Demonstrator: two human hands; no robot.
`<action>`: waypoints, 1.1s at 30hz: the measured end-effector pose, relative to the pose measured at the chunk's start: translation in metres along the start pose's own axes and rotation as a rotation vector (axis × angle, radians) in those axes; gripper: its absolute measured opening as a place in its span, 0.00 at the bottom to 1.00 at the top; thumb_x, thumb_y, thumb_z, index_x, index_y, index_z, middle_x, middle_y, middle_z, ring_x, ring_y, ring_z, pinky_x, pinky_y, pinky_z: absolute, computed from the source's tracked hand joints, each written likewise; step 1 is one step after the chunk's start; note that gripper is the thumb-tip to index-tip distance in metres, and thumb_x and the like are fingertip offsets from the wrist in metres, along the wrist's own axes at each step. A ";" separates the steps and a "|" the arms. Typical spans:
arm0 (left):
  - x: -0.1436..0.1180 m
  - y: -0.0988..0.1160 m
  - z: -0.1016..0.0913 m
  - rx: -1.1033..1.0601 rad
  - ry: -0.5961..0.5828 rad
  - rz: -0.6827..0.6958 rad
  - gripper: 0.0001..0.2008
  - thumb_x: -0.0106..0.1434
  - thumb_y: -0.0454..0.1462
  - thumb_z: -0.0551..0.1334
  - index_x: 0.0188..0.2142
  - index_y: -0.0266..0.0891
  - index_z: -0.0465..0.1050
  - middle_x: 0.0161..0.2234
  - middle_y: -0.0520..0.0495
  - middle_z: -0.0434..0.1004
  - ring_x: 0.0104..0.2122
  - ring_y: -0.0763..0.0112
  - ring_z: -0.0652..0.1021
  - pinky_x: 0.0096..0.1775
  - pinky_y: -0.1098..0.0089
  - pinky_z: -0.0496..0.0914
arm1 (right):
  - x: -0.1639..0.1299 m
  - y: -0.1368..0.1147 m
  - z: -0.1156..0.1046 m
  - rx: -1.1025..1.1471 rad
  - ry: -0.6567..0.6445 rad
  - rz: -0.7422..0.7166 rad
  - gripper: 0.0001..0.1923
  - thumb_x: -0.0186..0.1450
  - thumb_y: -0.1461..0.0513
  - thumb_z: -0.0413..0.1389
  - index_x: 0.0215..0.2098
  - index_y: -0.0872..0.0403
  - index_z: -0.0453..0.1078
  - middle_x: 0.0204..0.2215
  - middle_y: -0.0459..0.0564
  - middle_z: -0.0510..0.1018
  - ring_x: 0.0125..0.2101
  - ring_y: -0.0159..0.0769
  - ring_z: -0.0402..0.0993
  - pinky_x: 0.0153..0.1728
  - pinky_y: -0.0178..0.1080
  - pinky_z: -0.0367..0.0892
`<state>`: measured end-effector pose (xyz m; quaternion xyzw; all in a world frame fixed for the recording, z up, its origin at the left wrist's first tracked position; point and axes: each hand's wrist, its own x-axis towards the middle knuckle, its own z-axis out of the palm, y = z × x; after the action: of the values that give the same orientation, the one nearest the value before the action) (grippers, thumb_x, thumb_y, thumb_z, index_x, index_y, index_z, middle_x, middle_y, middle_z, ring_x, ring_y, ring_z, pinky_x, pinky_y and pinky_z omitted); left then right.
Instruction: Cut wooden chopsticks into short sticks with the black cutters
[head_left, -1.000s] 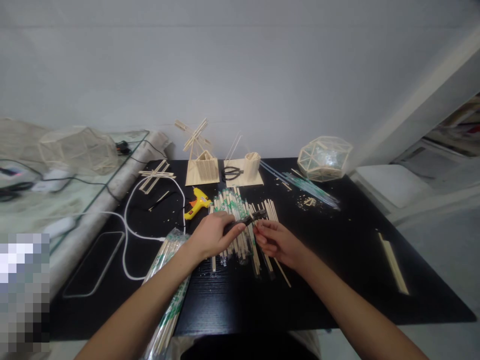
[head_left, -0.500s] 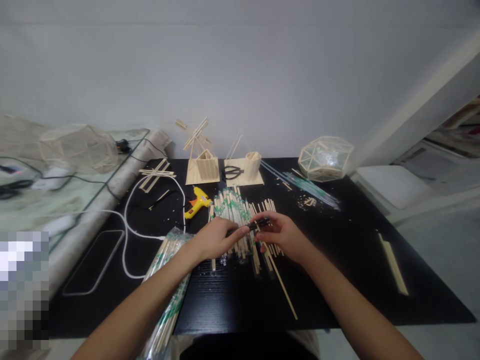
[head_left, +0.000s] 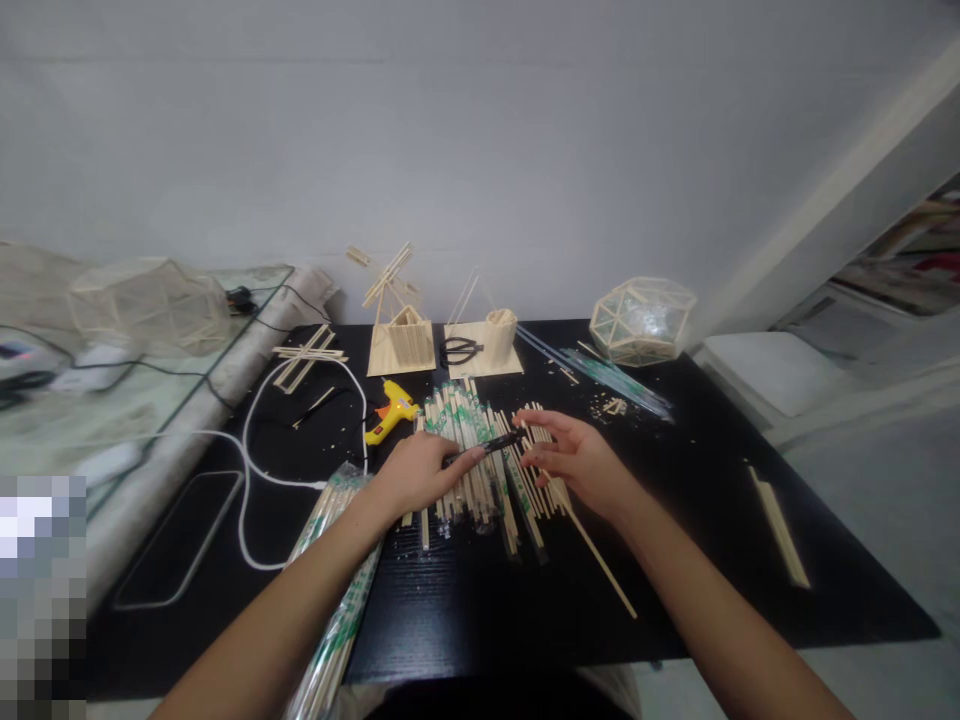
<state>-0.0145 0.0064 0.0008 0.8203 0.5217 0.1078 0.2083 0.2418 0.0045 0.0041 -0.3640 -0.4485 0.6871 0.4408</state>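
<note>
- Left hand: grip closed around a black tool, thumb laid along it, the tool's far end pointing toward the right hand; its type was too blurred to tell
- Right hand: grip partly closed, fingers loosely curled about a thin stick, whose upper end lay close to the tip of the black tool; whether the two touched could not be told
- The thin stick slanted down and rightward from the fingers, its lower end over the black bench
- Wrapped sticks, in clear film with green print, lay in a pile beneath and beyond both hands
- A long packet of sticks lay partly under the left forearm
- A yellow glue gun lay on its side just left of the pile, near a looped white cable
- At the back stood a windmill model on a square base, and beside it a round stick cup on a second base, with black scissors next to the cup
- A faceted stick frame rested at the back right, and pale strips lay near the right edge
</note>
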 end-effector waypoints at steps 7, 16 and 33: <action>0.004 -0.005 0.004 0.040 0.039 -0.068 0.35 0.71 0.61 0.43 0.23 0.41 0.70 0.22 0.46 0.73 0.26 0.62 0.74 0.29 0.67 0.55 | 0.035 -0.068 -0.101 -0.287 0.593 -0.154 0.20 0.50 0.70 0.69 0.42 0.55 0.78 0.51 0.54 0.77 0.34 0.37 0.83 0.38 0.42 0.84; 0.003 -0.007 0.005 0.025 0.071 -0.082 0.34 0.71 0.60 0.44 0.23 0.41 0.70 0.22 0.46 0.73 0.26 0.62 0.75 0.31 0.68 0.57 | 0.082 -0.106 -0.168 -0.541 0.833 -0.264 0.23 0.48 0.71 0.66 0.44 0.56 0.76 0.53 0.60 0.76 0.32 0.40 0.82 0.39 0.49 0.84; 0.006 -0.016 0.004 -0.442 0.307 -0.237 0.35 0.70 0.60 0.45 0.18 0.40 0.65 0.16 0.51 0.67 0.22 0.68 0.70 0.30 0.68 0.60 | 0.076 0.011 -0.015 -0.928 0.270 -0.291 0.06 0.58 0.67 0.63 0.34 0.54 0.75 0.37 0.48 0.78 0.26 0.33 0.80 0.33 0.38 0.76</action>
<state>-0.0233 0.0170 -0.0106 0.6625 0.6030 0.3165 0.3120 0.2261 0.0772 -0.0192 -0.5407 -0.6917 0.2936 0.3780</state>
